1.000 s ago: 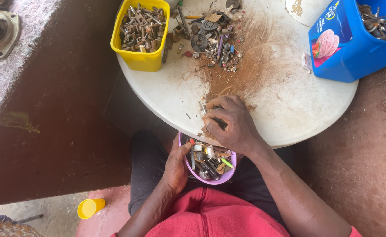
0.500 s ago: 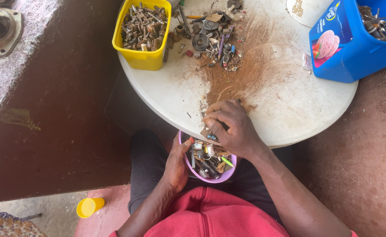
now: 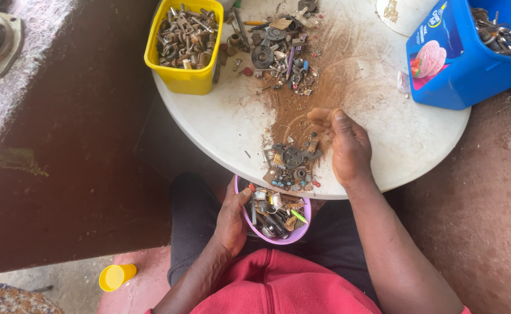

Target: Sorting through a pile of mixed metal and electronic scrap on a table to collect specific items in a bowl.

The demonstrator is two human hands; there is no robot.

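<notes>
My left hand [image 3: 230, 220] grips the rim of a purple bowl [image 3: 302, 230] held just under the near edge of the round white table [image 3: 220, 125]. The bowl holds several small bits of metal and plastic. My right hand [image 3: 345, 145] lies on the table with fingers cupped but holding nothing, beside a small heap of rusty scrap parts [image 3: 292, 164] at the table's near edge. A trail of brown rust dust [image 3: 325, 81] runs back from the heap to a larger scrap pile [image 3: 279, 46].
A yellow tub [image 3: 181, 78] of rusty bolts stands at the table's far left. A blue tub [image 3: 459, 64] with metal pieces sits at the far right. A yellow cup [image 3: 116, 277] lies on the floor at lower left.
My right hand has lifted off the table edge and shifted right and away, uncovering the small heap of parts. The left hand and bowl stay put.
</notes>
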